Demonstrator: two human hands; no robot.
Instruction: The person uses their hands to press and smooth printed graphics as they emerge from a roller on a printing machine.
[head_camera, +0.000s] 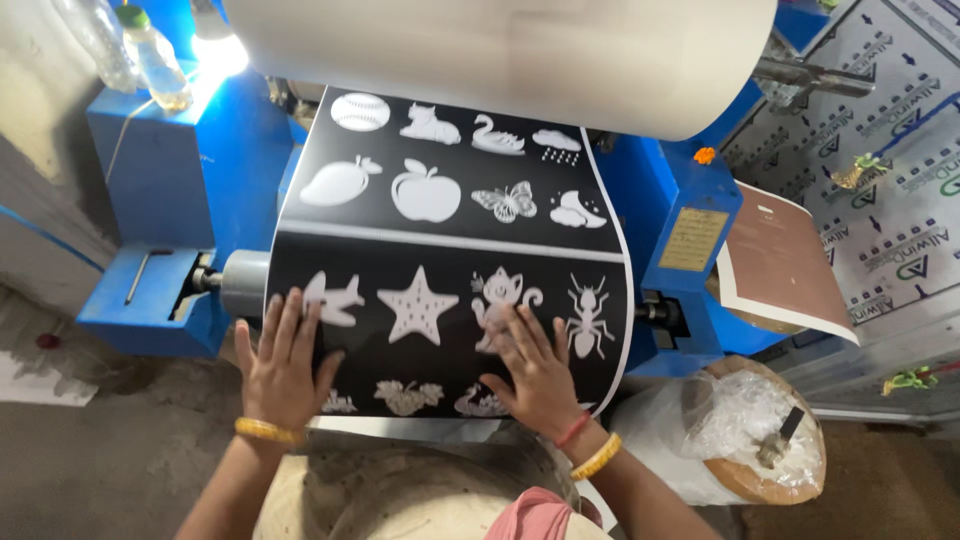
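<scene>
While draped over the blue machine (690, 240), black sheet (450, 240) with white cut-out shapes under 2 hands.
Left hand (283, 365) spread flat beside the airplane shape; right hand (535, 370) spread flat below the cat shape; large pale roll (500, 50) above, clear bottle (158, 58) at upper left.

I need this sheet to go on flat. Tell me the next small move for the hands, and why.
Probably slide both palms outward and down along the black printed sheet. The left hand and right hand already lie flat on its lower part, fingers spread, where it curves over the roller of the blue machine. Pressing toward the edges would likely keep it smooth.
</scene>
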